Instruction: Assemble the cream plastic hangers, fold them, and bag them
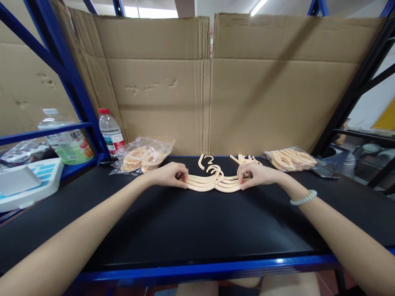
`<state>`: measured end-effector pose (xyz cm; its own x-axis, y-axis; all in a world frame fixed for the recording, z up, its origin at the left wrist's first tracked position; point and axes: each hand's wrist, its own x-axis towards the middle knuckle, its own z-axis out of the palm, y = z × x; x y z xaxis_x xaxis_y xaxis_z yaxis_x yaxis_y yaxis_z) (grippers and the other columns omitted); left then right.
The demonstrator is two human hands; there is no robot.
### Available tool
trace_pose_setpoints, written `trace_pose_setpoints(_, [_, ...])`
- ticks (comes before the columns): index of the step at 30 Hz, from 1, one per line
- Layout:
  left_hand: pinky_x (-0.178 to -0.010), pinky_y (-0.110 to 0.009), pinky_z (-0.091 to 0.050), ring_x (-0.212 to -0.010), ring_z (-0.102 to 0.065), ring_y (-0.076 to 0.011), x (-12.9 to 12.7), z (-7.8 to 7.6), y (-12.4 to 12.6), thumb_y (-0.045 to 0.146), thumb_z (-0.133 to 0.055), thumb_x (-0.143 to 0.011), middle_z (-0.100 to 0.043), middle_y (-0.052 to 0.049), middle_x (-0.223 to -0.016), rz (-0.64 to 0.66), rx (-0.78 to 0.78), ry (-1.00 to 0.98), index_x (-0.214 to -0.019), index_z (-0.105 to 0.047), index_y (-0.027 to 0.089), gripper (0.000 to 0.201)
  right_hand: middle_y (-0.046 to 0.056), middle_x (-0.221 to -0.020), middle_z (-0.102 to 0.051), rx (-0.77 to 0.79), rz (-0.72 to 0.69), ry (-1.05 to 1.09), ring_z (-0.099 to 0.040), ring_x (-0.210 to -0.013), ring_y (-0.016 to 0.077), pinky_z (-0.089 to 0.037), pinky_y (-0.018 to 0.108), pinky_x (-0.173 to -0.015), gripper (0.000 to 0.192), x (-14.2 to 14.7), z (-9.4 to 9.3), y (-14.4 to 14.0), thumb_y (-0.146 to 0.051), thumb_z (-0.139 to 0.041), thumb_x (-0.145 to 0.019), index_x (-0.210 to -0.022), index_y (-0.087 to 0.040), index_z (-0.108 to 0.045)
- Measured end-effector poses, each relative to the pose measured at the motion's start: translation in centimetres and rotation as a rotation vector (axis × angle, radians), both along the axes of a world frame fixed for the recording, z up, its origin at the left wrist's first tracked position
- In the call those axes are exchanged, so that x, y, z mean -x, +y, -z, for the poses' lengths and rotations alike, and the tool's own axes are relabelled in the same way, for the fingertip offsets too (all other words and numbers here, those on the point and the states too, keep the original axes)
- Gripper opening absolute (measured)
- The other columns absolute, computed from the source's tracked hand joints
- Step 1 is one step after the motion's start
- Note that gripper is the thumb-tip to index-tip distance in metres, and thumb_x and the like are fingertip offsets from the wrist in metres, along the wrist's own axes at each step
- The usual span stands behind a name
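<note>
Several cream-coloured clothes hangers (202, 183) lie bunched together near the middle of the black tabletop, their hooks crossing at the centre. My left hand (173, 174) pinches the left ends of the bunch, and my right hand (254, 174) pinches the right ends. The fingers of both hands are closed round the hangers; the fingertips are partly hidden. Just behind the bunch lie a loose curved piece (201, 162) and a loose hook (209, 158) of the same colour. More cream pieces (243, 159) lie behind my right hand.
Clear bags of cream parts stand at the left (145, 155) and right (290, 158). A red-capped bottle (111, 133), a green-labelled bottle (69, 142) and a white-and-blue plastic box (33, 181) are at the left. A phone-like flat object (324, 170) lies right. Cardboard (262, 90) walls the back.
</note>
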<state>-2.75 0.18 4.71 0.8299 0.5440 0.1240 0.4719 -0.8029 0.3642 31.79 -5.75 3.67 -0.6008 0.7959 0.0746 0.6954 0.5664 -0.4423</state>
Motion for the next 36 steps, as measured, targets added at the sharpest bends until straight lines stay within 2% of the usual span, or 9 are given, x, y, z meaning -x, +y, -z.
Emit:
trace_pose_setpoints(3, [-0.06,-0.024,-0.035,-0.066,-0.05,-0.0153,-0.5,0.0,-0.6,0.023,-0.064,-0.069,-0.056,0.0,-0.072,-0.025,-0.039,0.013,-0.072,-0.061,0.018,0.007,0.004,-0.082,-0.06,-0.008,0.027,-0.027,-0.054,-0.076,0.0173,-0.041,0.029,-0.07,0.023,-0.1,-0.1,-0.1,-0.039,-0.073,-0.07,-0.075,-0.017,-0.07])
trace_pose_setpoints(7, [-0.063,-0.025,-0.037,-0.071,-0.05,-0.0166,-1.7,-0.1,-2.2,0.023,-0.061,-0.068,-0.053,-0.001,-0.08,-0.068,-0.122,0.094,-0.079,-0.052,0.018,0.014,0.004,-0.084,-0.059,0.002,0.074,-0.062,-0.052,-0.078,0.0181,-0.041,0.03,-0.07,0.027,0.0,-0.5,-0.4,-0.039,-0.074,-0.067,-0.078,-0.016,-0.068])
trace_pose_setpoints(11, [-0.072,-0.028,-0.041,-0.084,-0.052,-0.0197,-2.8,0.2,-3.5,0.026,-0.059,-0.073,-0.053,-0.003,-0.089,0.007,-0.181,0.112,-0.082,-0.05,0.019,0.014,0.006,-0.089,-0.06,-0.032,0.078,-0.08,-0.053,-0.082,0.0199,-0.043,0.032,-0.073,0.032,0.4,-0.6,-0.5,-0.043,-0.072,-0.069,-0.084,-0.015,-0.065])
trace_pose_setpoints(14, [-0.078,-0.03,-0.042,-0.091,-0.051,-0.0221,-3.4,0.9,-3.7,0.028,-0.057,-0.078,-0.054,-0.006,-0.095,0.087,-0.276,0.087,-0.083,-0.05,0.019,0.013,0.008,-0.097,-0.061,-0.1,0.084,-0.06,-0.055,-0.09,0.0223,-0.045,0.035,-0.08,0.042,0.8,0.1,-0.3,-0.048,-0.071,-0.07,-0.096,-0.016,-0.065])
trace_pose_setpoints(17, [-0.081,-0.034,-0.044,-0.093,-0.053,-0.0236,-3.7,1.7,-3.6,0.03,-0.055,-0.082,-0.056,-0.008,-0.102,0.085,-0.308,0.066,-0.091,-0.05,0.018,0.015,0.011,-0.113,-0.059,-0.157,0.08,-0.065,-0.054,-0.106,0.0268,-0.043,0.042,-0.093,0.061,1.4,0.9,-0.2,-0.055,-0.07,-0.07,-0.116,-0.016,-0.061])
trace_pose_setpoints(22, [-0.096,-0.044,-0.04,-0.111,-0.054,-0.0279,-3.8,2.9,-3.8,0.031,-0.049,-0.088,-0.058,-0.014,-0.118,0.041,-0.289,0.036,-0.115,-0.045,0.016,0.031,0.021,-0.139,-0.045,-0.163,0.125,-0.182,-0.043,-0.127,0.0333,-0.034,0.045,-0.106,0.086,2.7,1.4,-0.9,-0.063,-0.062,-0.075,-0.137,-0.007,-0.044])
trace_pose_setpoints(27, [-0.108,-0.058,-0.024,-0.128,-0.043,-0.0296,-4.2,3.4,-4.5,0.033,-0.039,-0.094,-0.047,-0.015,-0.139,-0.049,-0.28,0.131,-0.132,-0.038,0.018,0.041,0.021,-0.148,-0.035,-0.141,0.183,-0.318,-0.027,-0.138,0.036,-0.025,0.048,-0.112,0.095,3.5,1.4,-1.6,-0.074,-0.048,-0.077,-0.144,-0.008,-0.036])
trace_pose_setpoints(32, [-0.11,-0.057,-0.022,-0.136,-0.034,-0.0278,-4.5,3.3,-5.0,0.035,-0.03,-0.097,-0.038,-0.015,-0.147,-0.097,-0.264,0.218,-0.139,-0.034,0.017,0.046,0.017,-0.153,-0.025,-0.096,0.196,-0.345,-0.012,-0.143,0.0346,-0.016,0.05,-0.114,0.1,4.1,1.6,-2.1,-0.079,-0.041,-0.076,-0.148,-0.01,-0.027])
trace_pose_setpoints(36, [-0.11,-0.057,-0.02,-0.137,-0.032,-0.0272,-4.6,3.5,-5.1,0.036,-0.027,-0.097,-0.037,-0.014,-0.149,-0.107,-0.274,0.224,-0.14,-0.033,0.017,0.047,0.018,-0.153,-0.022,-0.103,0.228,-0.354,-0.01,-0.143,0.0336,-0.017,0.051,-0.114,0.097,4.9,1.5,-2.6,-0.076,-0.037,-0.081,-0.147,-0.007,-0.026])
